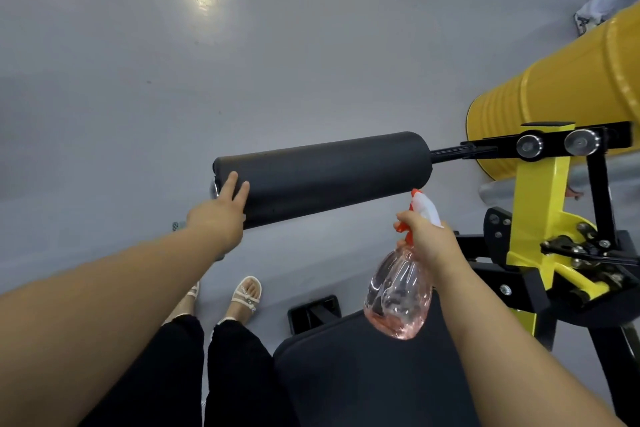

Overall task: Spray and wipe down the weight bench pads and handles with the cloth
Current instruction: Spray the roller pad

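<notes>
A black foam roller pad [329,177] sticks out leftward from the yellow and black bench frame [540,204]. My left hand [218,215] rests on the roller's left end with straight fingers laid over its top. My right hand [427,236] grips the neck of a clear pink spray bottle [398,291] with an orange trigger and white nozzle, which points at the roller's underside near its right end. The black seat pad [363,374] lies below the bottle. No cloth is in view.
A yellow drum [561,90] lies on its side behind the frame at right. My legs in black trousers and white sandals [246,295] stand on the grey floor [242,45] left of the seat pad. A black foot bracket [313,312] sits by the seat.
</notes>
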Demonstrator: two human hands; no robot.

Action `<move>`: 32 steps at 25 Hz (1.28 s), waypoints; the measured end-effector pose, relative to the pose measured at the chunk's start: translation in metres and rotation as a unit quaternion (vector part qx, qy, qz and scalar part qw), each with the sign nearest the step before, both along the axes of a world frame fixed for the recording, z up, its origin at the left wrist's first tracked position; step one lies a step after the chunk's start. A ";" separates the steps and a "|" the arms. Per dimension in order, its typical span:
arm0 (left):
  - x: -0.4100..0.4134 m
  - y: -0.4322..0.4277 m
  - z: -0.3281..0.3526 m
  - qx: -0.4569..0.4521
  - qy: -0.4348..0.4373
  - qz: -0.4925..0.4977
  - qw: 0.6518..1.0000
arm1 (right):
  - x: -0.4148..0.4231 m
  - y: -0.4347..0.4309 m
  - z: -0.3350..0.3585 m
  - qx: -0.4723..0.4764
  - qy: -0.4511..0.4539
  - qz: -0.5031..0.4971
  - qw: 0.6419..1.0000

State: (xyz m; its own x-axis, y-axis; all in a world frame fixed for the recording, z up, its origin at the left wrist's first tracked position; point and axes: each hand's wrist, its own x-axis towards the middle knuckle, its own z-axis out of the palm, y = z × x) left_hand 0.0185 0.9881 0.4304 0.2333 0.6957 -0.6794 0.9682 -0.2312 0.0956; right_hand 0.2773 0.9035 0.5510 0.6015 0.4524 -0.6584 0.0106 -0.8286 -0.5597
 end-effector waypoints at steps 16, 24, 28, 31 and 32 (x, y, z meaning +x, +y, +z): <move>0.004 0.018 0.004 0.009 -0.009 0.043 0.999 | -0.047 0.017 -0.006 -0.007 0.007 0.172 0.985; -0.001 -0.019 0.007 0.019 -0.003 -0.032 0.999 | 0.009 0.022 -0.010 0.012 -0.009 0.038 0.999; -0.008 -0.022 0.005 0.029 -0.033 -0.043 0.998 | 0.002 0.022 -0.011 -0.019 -0.024 0.115 0.993; -0.007 0.000 0.004 0.058 -0.058 0.013 0.997 | -0.030 0.024 -0.023 -0.034 -0.021 0.216 0.976; -0.005 0.009 0.002 0.056 -0.057 0.030 0.996 | -0.043 0.024 -0.028 -0.032 -0.010 0.240 0.970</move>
